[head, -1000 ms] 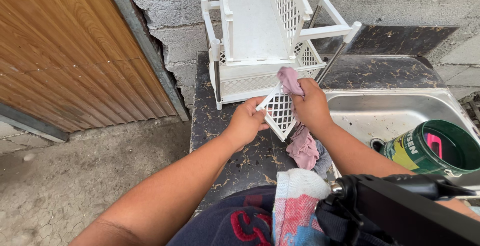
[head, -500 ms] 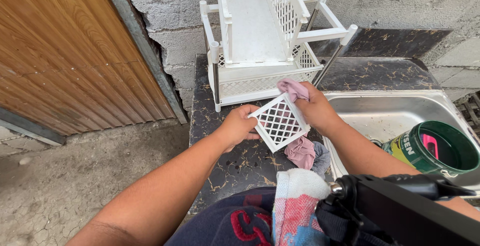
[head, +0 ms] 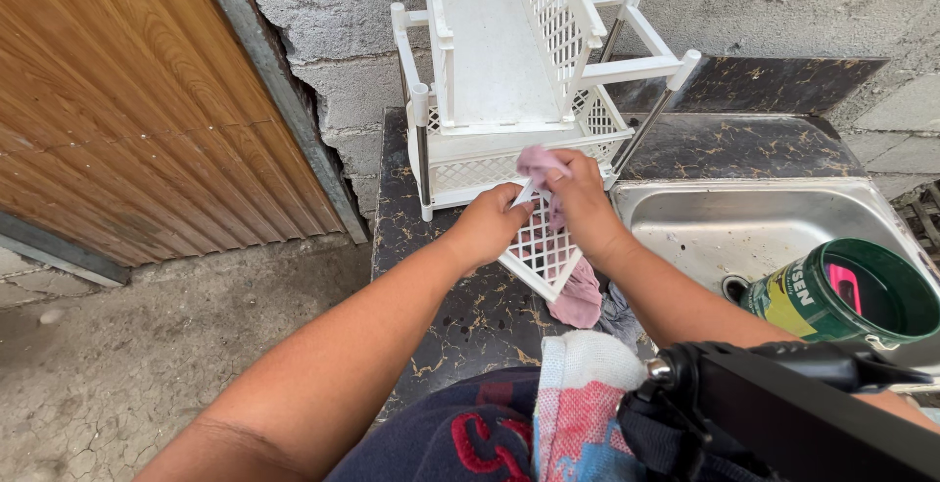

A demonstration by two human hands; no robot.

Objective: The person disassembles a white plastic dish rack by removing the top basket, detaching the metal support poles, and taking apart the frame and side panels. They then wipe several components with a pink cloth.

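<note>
- Wooden door [head: 127, 110], left side, brown slatted planks. Grey block wall [head: 783, 2] behind the counter, cracked beside the door frame.
- Dark marbled countertop [head: 470, 315] runs left to right; it carries the rack and the sink.
- White plastic rack [head: 509, 80] stands on the counter against the wall. Two tiers, lattice sides, solid top shelf. Both tiers look empty as far as visible.
- Steel sink [head: 744, 232] set into the counter, right of the rack. Drain partly visible, partly hidden behind the bucket.
- Green bucket [head: 847, 296] sits tilted at the sink's right side, mouth facing the camera. Dark inside with something pink in it; can't tell what.
- Black device [head: 783, 413] at bottom right, close to the lens, blocks part of the right forearm.
- Checked towel [head: 583, 394], red, white and blue, draped at the person's waist.
- White lattice panel [head: 540, 242], a small square grid piece, held tilted above the counter just in front of the rack.
- Pink cloth [head: 578, 296] hangs below the panel; its upper end is bunched at the panel's top edge. A grey scrap lies just beside it on the counter.
- Left hand [head: 487, 227]: fingers curled, gripping the panel's left edge.
- Right hand [head: 583, 203]: fingers closed, pinching the cloth against the panel's top.
</note>
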